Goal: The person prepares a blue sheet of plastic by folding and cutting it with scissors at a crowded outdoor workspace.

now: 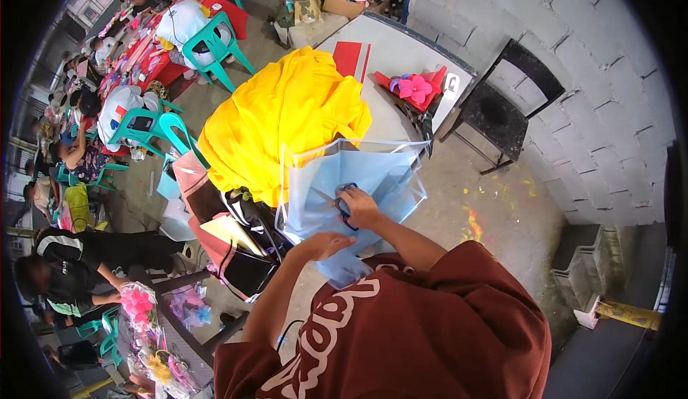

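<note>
A blue sheet of wrapping with clear, white-edged film point(357, 165) spreads before my body like a flared bouquet wrap. My right hand point(359, 205) has its fingers through the dark handles of a pair of scissors point(329, 199). The scissor blades lie apart over the blue sheet and point left. Lower down, at the wrap's narrower part, is my left hand point(329, 244), its fingers stretched to the right. Whether those fingers grip the wrap is hidden. Below the left hand, a blue tail of the wrap point(344, 271) hangs against my maroon shirt.
A yellow cloth heap point(285, 119) covers much of the white table point(387, 38). A red-wrapped pink flower point(415, 88) lies there. Right stands a black chair point(492, 106) by a block wall. Bags point(244, 264) sit left; people and green chairs point(217, 47) are beyond.
</note>
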{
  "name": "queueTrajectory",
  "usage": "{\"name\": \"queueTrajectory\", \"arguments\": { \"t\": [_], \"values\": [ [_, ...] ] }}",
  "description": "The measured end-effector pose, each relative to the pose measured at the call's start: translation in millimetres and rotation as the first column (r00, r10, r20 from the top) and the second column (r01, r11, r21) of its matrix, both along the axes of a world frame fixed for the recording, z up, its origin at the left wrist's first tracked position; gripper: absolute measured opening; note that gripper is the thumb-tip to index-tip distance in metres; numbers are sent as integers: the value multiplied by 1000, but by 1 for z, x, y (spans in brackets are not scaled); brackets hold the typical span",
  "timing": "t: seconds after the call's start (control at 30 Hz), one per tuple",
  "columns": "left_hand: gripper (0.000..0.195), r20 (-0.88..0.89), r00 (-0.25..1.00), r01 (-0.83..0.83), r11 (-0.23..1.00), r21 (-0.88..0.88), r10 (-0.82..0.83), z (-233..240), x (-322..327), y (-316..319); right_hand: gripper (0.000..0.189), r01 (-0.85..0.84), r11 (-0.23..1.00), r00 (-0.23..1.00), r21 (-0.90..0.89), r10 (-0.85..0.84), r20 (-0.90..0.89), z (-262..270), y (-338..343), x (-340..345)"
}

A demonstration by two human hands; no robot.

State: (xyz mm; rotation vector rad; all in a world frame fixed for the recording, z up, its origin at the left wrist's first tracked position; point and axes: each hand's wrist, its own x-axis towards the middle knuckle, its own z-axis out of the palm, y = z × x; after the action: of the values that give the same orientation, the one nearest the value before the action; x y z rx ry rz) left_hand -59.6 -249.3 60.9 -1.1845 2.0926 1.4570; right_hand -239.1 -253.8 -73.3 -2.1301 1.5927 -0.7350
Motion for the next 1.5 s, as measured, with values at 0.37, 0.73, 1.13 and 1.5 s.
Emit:
{"name": "queueTrajectory", "arguments": {
  "t": [0.37,0.73,1.13,1.5],
  "values": [
    [32,202,979,21,991,-134,6,-63,1,52,67,90,985,992,144,-102,73,21,-4,-4],
    [45,157,987,108,797,-594,-16,-52,-6,48,57,90,969,965,231,-28,-262,50,31,-40],
    [31,-165,778,-595,795,116,606,-115,21,24,49,240,914,970,328,-213,-116,64,75,-52],
    [78,140,976,-48,787,-615,169,-92,-15,96,65,164,922,952,352,-241,188,72,88,-51]
  ]
}}
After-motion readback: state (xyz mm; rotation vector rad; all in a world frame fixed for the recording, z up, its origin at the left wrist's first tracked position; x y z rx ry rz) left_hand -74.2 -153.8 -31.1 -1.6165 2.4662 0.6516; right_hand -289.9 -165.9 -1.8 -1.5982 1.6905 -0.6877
